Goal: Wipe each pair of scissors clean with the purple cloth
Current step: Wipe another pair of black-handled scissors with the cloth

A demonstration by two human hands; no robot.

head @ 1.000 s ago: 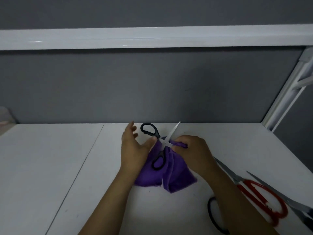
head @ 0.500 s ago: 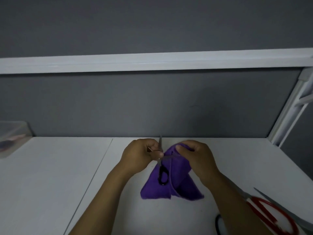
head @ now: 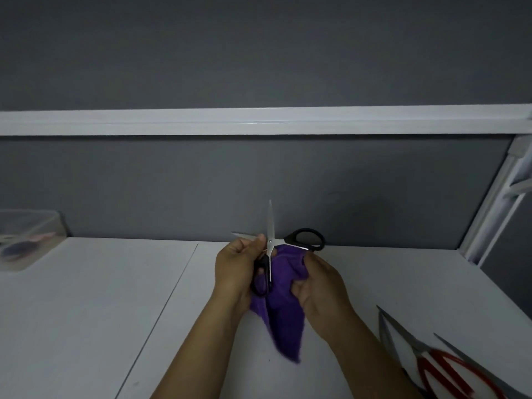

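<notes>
Black-handled scissors (head: 270, 226) are held above the white table, spread wide open, one blade pointing up and the other to the left. My left hand (head: 239, 269) grips them near the pivot and the lower handle loop. The second black loop sticks out to the right. My right hand (head: 319, 283) holds the purple cloth (head: 283, 300) bunched against the scissors; the cloth's tail hangs down between my forearms.
Red-handled scissors (head: 449, 372) and another grey blade lie on the white table (head: 100, 298) at the lower right. A clear plastic box (head: 27, 237) stands at the far left. A white shelf rail (head: 259, 120) crosses the grey wall above.
The scissors went from nearly closed against the cloth to wide open, one blade now upright and a handle loop out to the right. Both hands and the cloth have lifted.
</notes>
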